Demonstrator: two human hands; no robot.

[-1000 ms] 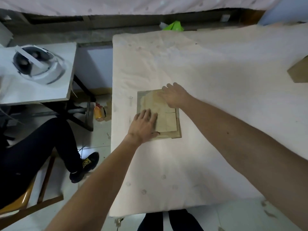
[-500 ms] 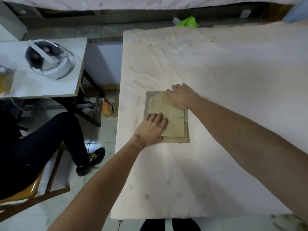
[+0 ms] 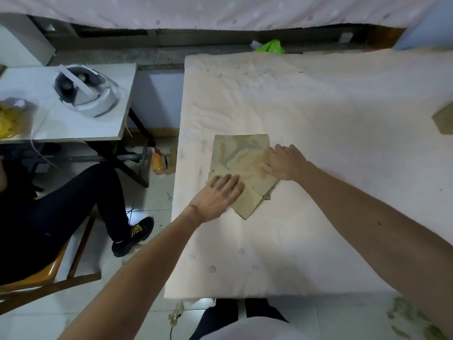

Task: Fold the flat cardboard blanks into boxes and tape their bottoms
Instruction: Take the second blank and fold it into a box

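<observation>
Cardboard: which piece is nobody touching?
The cardboard piece alone at the far right; the left hand and right hand both rest on the middle stack.

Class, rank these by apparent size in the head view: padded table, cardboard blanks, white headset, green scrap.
1. padded table
2. cardboard blanks
3. white headset, though farther off
4. green scrap, though farthest

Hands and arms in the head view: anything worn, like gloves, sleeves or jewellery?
The left hand and right hand are bare: no gloves, rings or watch visible. The forearms are bare too, with no sleeves in view.
</observation>
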